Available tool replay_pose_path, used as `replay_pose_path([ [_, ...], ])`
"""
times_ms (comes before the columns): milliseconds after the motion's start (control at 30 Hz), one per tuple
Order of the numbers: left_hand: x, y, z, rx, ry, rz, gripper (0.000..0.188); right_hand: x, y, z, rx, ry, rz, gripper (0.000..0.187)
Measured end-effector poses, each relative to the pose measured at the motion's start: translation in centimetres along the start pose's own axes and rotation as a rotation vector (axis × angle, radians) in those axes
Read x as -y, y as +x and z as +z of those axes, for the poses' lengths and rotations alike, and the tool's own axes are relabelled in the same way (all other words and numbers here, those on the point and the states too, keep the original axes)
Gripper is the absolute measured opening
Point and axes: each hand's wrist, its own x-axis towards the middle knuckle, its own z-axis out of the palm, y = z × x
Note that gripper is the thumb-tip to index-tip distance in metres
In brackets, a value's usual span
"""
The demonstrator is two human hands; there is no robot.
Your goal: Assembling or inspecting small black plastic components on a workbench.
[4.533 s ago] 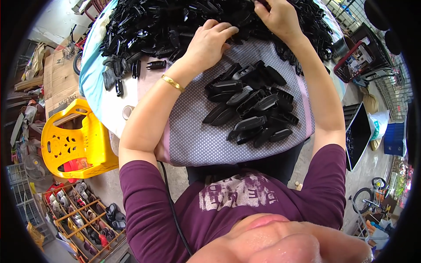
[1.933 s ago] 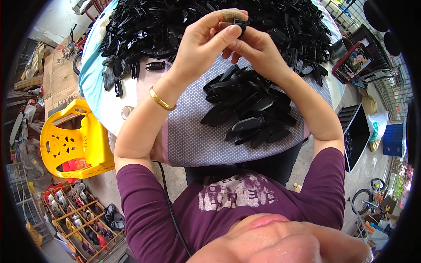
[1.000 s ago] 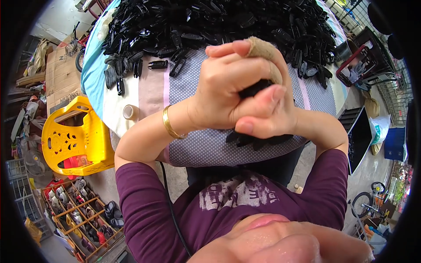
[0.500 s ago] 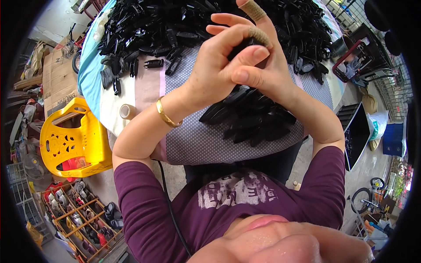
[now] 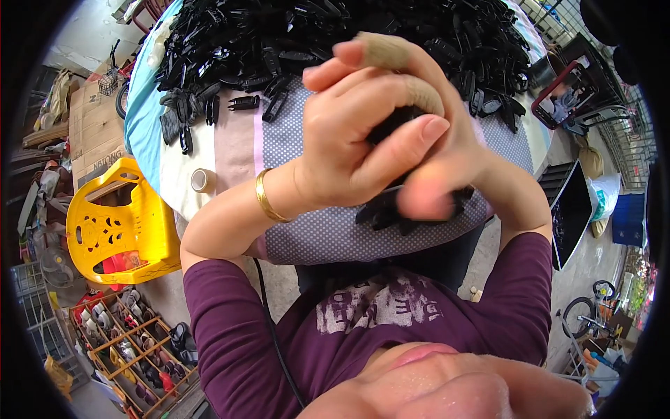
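Raised close above the dotted grey cloth [image 5: 314,230], the left hand [image 5: 349,150] and right hand [image 5: 433,160] press together, fingers closed round a small black plastic clip [image 5: 394,120] — mostly hidden between them — with the big heap of black clips [image 5: 335,35] beyond the cloth's far edge.

A yellow chair [image 5: 115,227] stands at nine o'clock. A tape roll [image 5: 203,180] lies on the table [image 5: 150,115]. A shoe rack [image 5: 129,342] is at seven o'clock.
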Motion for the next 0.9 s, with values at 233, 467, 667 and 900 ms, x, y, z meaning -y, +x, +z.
replay_pose_path([
  [233, 0.3, -2.0, 2.7, 0.386, 0.294, 0.065, 0.031, -5.3, 1.5, -9.9, -0.162, -0.736, 0.117, 0.03],
  [467, 3.3, -0.9, 0.5, 0.276, 0.4, -0.029, 0.023, -9.0, 0.7, -8.7, 0.005, -1.481, 0.164, 0.025],
  [667, 11.2, -1.2, -1.8, 0.134, 0.729, -0.414, 0.023, -7.9, 0.4, -8.2, 0.149, -1.572, 0.196, 0.012],
  [900, 10.1, -1.7, -1.3, 0.295, 0.579, -0.531, 0.026, -6.7, 0.2, -8.6, 0.076, -1.427, 0.302, 0.022],
])
